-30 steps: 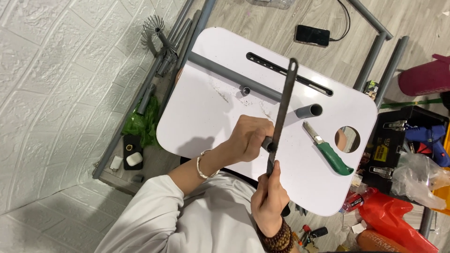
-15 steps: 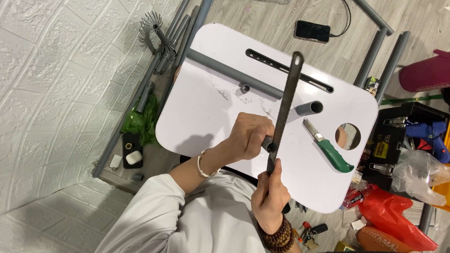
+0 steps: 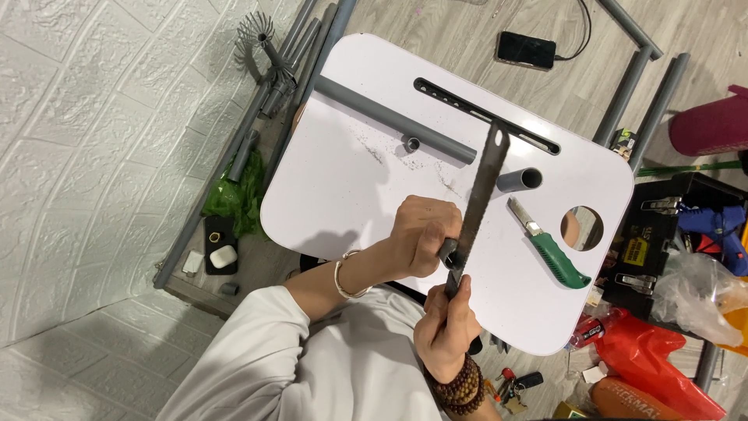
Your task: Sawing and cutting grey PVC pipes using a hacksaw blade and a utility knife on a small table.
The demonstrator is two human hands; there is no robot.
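Left hand: the left hand [image 3: 421, 234] is closed around a short grey plastic pipe piece [image 3: 448, 253], pinning it on the white rounded bench [image 3: 351, 187].
Right hand: the right hand [image 3: 448, 327] grips the handle end of a long dark hacksaw blade [image 3: 479, 195].
Blade: it lies across the pipe piece, tip toward 12 o'clock.
Nearby: a green-handled utility knife [image 3: 549, 245] lies at 3 o'clock of the blade; a long grey pipe [image 3: 393, 117] lies at 11 o'clock.
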